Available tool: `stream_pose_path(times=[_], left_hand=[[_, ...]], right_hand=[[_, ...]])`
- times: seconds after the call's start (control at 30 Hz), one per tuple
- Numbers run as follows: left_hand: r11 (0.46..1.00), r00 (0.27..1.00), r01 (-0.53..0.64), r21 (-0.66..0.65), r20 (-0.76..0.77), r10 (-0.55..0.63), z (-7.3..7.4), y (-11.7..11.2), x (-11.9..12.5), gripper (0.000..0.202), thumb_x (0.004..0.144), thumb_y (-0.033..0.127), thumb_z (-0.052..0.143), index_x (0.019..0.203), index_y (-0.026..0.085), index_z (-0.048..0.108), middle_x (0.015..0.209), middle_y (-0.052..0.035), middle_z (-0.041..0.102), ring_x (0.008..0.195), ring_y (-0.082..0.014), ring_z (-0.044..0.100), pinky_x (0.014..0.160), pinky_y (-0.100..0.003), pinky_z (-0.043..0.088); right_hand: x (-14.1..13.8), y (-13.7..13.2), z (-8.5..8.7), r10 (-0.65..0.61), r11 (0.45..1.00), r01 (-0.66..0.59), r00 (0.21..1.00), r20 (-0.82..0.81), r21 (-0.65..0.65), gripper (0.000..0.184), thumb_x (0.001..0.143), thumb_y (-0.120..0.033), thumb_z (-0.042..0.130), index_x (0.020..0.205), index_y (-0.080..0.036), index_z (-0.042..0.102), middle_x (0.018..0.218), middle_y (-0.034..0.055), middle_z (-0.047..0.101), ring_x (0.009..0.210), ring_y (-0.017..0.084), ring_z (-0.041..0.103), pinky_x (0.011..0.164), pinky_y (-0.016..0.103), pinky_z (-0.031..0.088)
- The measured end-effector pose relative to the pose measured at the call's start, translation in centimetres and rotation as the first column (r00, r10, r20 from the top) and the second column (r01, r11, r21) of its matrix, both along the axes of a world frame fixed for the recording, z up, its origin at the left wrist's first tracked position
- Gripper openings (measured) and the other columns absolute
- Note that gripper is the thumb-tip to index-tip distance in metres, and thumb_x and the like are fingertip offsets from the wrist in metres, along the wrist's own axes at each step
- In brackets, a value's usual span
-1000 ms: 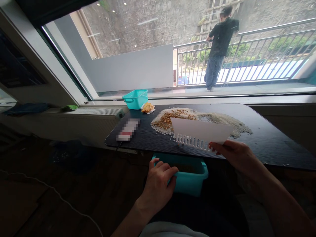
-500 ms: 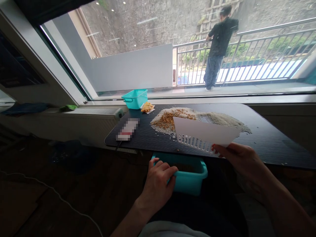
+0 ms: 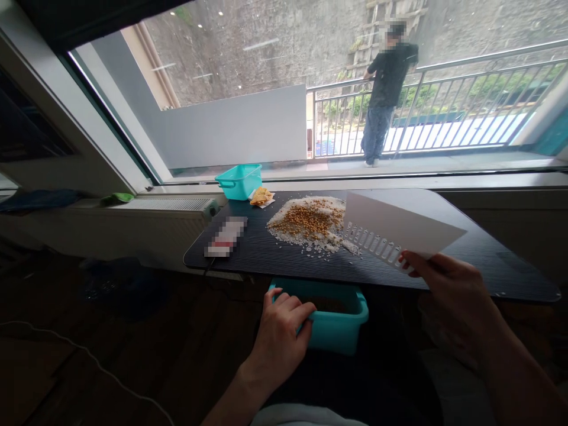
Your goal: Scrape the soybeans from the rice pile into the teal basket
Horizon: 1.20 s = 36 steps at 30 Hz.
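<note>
My right hand (image 3: 448, 281) pinches the lower right corner of a thin white sheet (image 3: 402, 222) that has a row of slots along its lower edge. The sheet is tilted above the dark table, just right of a pile of white grains (image 3: 286, 208) that look like rice. Golden round beans (image 3: 310, 218) lie mixed over the pile's middle. Below the table's front edge, my left hand (image 3: 286, 322) grips the left rim of a turquoise plastic bin (image 3: 339, 328). Something brownish lies inside this bin, too dark to make out.
On the dark table (image 3: 248, 260), a smaller turquoise basket (image 3: 242, 182) stands at the back left beside a yellow crumpled item (image 3: 261, 196). A blurred power strip with a cord (image 3: 226, 236) lies at left. Beyond the window, a person (image 3: 386, 89) leans at a railing.
My right hand has moved the slotted sheet to the right, uncovering more of the beans and grains. My left hand stays on the bin's rim. The view has shifted slightly.
</note>
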<state>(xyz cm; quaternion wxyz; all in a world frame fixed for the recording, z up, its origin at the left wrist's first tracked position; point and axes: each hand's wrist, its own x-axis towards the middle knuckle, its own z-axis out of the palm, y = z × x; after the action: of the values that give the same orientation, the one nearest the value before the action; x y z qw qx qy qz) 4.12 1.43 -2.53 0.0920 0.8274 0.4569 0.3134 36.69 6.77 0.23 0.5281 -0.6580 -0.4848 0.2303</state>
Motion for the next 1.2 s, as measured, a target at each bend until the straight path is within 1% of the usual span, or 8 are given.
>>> stream_pose_path(times=[0.07,0.13,0.33,0.4,0.63,0.8,0.97,1.2], left_hand=[[1.000,1.000,0.006,-0.008,0.002,-0.006,0.0,0.0,0.0,0.031,0.094,0.007,0.053,0.100,0.022,0.080,0.086,-0.0051,0.078,0.085,-0.0246,0.073,0.108,-0.060,0.045],[1.000,1.000,0.010,-0.008,0.006,-0.010,0.0,-0.1,0.0,0.032,0.094,0.007,0.053,0.100,0.022,0.080,0.087,-0.0051,0.078,0.085,-0.0248,0.073,0.108,-0.062,0.044],[1.000,1.000,0.011,-0.001,0.007,-0.011,-0.2,0.0,-0.1,0.033,0.093,0.006,0.052,0.102,0.022,0.080,0.087,-0.0049,0.078,0.085,-0.0247,0.073,0.107,-0.062,0.046],[1.000,1.000,0.010,-0.001,0.005,-0.010,-0.3,0.0,-0.1,0.032,0.093,0.006,0.053,0.101,0.022,0.080,0.087,-0.0049,0.077,0.085,-0.0248,0.073,0.108,-0.062,0.046],[1.000,1.000,0.016,-0.005,0.016,-0.016,-0.1,0.0,-0.2,0.031,0.094,0.006,0.054,0.101,0.021,0.080,0.087,-0.0050,0.077,0.085,-0.0256,0.074,0.109,-0.064,0.044],[1.000,1.000,0.014,-0.014,0.011,-0.014,-0.2,0.0,-0.1,0.032,0.094,0.007,0.053,0.101,0.022,0.080,0.088,-0.0055,0.079,0.086,-0.0255,0.074,0.108,-0.062,0.045],[1.000,1.000,0.010,-0.016,0.001,-0.010,-0.2,0.1,-0.1,0.032,0.093,0.007,0.054,0.100,0.022,0.081,0.086,-0.0051,0.079,0.085,-0.0257,0.074,0.107,-0.062,0.045],[1.000,1.000,0.007,0.004,0.003,-0.007,-0.3,0.2,-0.1,0.031,0.095,0.009,0.054,0.101,0.023,0.081,0.086,-0.0049,0.079,0.084,-0.0251,0.074,0.107,-0.059,0.045]], right_hand=[[0.6,1.0,-0.3,-0.049,0.999,0.049,0.999,-0.010,0.010,0.043,0.068,-0.066,0.081,0.070,-0.023,0.081,0.069,0.0077,0.078,0.065,0.024,0.072,0.065,0.035,0.060],[0.7,1.9,-0.3,-0.052,0.999,0.052,0.999,-0.011,0.009,0.042,0.067,-0.064,0.080,0.070,-0.022,0.081,0.066,0.0076,0.077,0.063,0.024,0.071,0.063,0.035,0.058],[-0.2,3.1,0.2,0.042,0.999,-0.042,0.999,0.001,-0.008,0.044,0.063,-0.066,0.083,0.065,-0.022,0.077,0.063,0.0058,0.075,0.060,0.022,0.068,0.061,0.035,0.057],[-0.3,2.9,0.4,0.066,0.998,-0.066,0.998,0.011,-0.004,0.046,0.063,-0.068,0.083,0.064,-0.023,0.077,0.061,0.0046,0.074,0.059,0.021,0.067,0.060,0.034,0.057],[-0.5,1.2,0.8,0.162,0.986,-0.164,0.981,0.104,0.016,0.050,0.073,-0.073,0.080,0.062,-0.025,0.076,0.059,0.0033,0.072,0.057,0.021,0.068,0.056,0.033,0.056],[-0.7,0.4,0.8,0.186,0.983,-0.185,0.976,0.114,-0.017,0.057,0.069,-0.081,0.078,0.061,-0.025,0.077,0.061,0.0048,0.073,0.059,0.022,0.068,0.057,0.034,0.056],[-1.1,0.2,1.0,0.144,0.989,-0.146,0.985,0.094,0.013,0.060,0.066,-0.085,0.078,0.062,-0.025,0.076,0.061,0.0045,0.073,0.059,0.022,0.067,0.058,0.034,0.056],[-1.9,-0.5,1.7,0.186,0.983,-0.185,0.978,0.099,-0.023,0.066,0.062,-0.090,0.075,0.059,-0.024,0.076,0.061,0.0058,0.074,0.060,0.023,0.067,0.061,0.037,0.056]])
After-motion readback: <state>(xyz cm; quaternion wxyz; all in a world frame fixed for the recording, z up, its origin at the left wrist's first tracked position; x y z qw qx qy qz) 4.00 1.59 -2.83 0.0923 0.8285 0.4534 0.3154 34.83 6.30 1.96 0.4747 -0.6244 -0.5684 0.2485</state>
